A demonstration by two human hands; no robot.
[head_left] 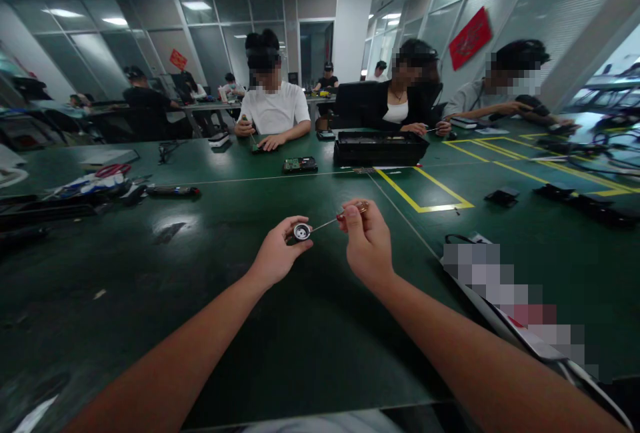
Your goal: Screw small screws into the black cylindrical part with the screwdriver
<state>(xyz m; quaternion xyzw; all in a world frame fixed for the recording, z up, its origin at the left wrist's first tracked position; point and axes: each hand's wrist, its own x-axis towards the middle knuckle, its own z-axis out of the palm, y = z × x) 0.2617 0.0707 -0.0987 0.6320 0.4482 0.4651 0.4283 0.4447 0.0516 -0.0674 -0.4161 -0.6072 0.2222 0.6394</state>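
Observation:
My left hand point(279, 251) grips a small round part point(302, 232) between thumb and fingers. The part has a dark outer rim and a pale face with small holes, turned up towards me. My right hand point(367, 240) is closed round the reddish, see-through handle of a screwdriver point(327, 224). Its thin metal shaft points left, and the tip reaches the edge of the round part; whether it sits in a hole I cannot tell. Both hands are above the green table point(300, 340).
Ahead lie a green circuit board point(300, 164) and a long black box point(380, 148). Tools and cables point(95, 183) crowd the left, near a dark pen-like tool point(173, 191). A white bag point(505, 306) lies right; small black parts point(503, 197) sit beyond. Co-workers sit opposite.

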